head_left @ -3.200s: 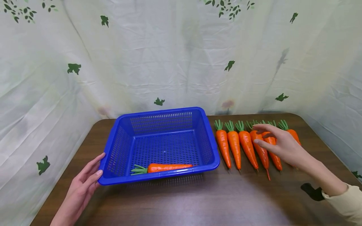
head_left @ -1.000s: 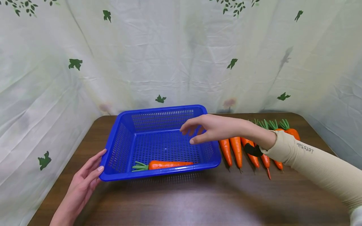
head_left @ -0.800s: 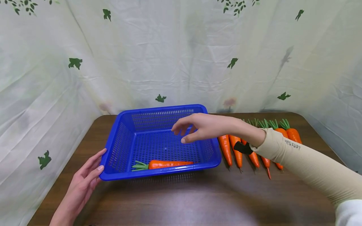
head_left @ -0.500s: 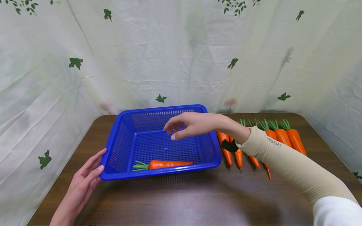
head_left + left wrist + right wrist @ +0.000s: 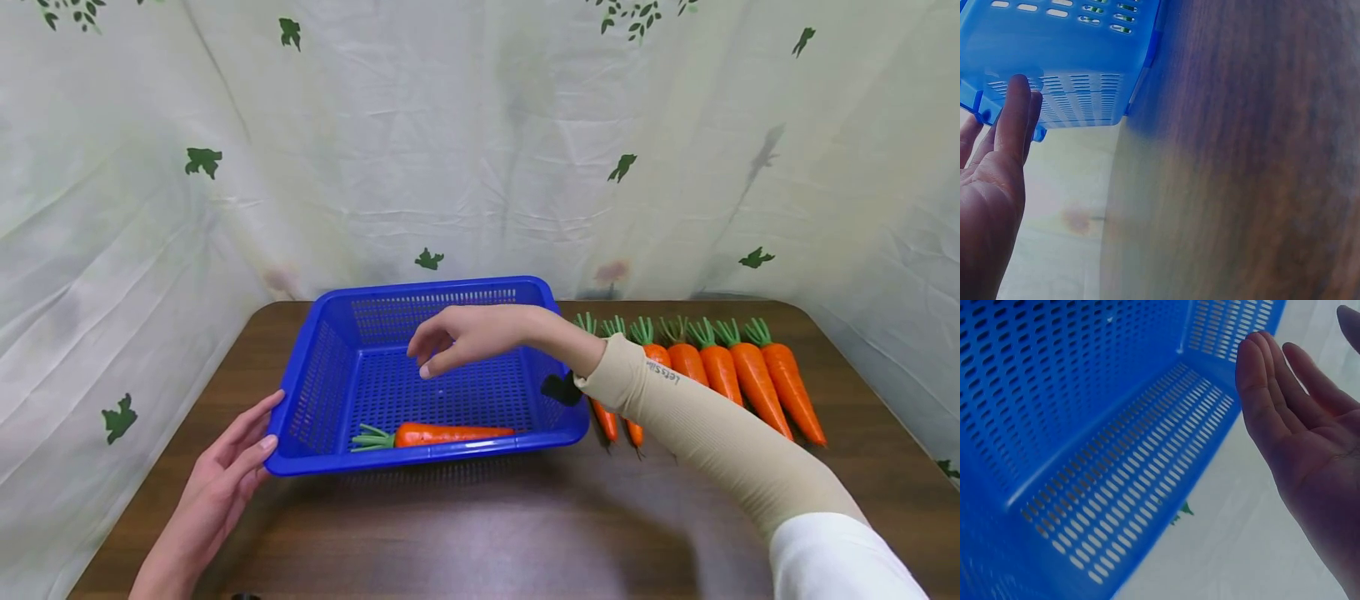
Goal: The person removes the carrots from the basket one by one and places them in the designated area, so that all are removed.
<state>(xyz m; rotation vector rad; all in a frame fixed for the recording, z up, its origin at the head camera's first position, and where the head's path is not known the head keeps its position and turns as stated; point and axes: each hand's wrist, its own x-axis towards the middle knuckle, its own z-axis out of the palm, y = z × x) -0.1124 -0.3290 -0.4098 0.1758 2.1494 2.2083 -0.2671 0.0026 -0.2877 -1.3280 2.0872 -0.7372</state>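
Observation:
A blue perforated plastic basket (image 5: 558,442) sits on the table, with one orange carrot (image 5: 450,433) lying along its near side, green tops to the left. My left hand (image 5: 217,483) is at the basket's left front corner, thumb and fingertips at the rim. In the left wrist view its fingers (image 5: 1013,119) stretch straight against the basket's outer wall. Over the basket's interior hovers my right hand (image 5: 476,337), palm down, fingers slightly bent and holding nothing. To the right lies a row of several carrots (image 5: 795,392), tops pointing away; my right forearm hides some of them.
A dark wooden table (image 5: 450,533) carries everything. Behind and beside it hangs a pale curtain (image 5: 375,150) with green leaf and bird prints. A black piece (image 5: 562,389) sits at my right wrist, below the beige sleeve (image 5: 712,433).
My right hand has swept left from above the carrot row to over the basket, empty throughout the frames. The left hand stays at the basket's corner, and the carrot inside has not moved.

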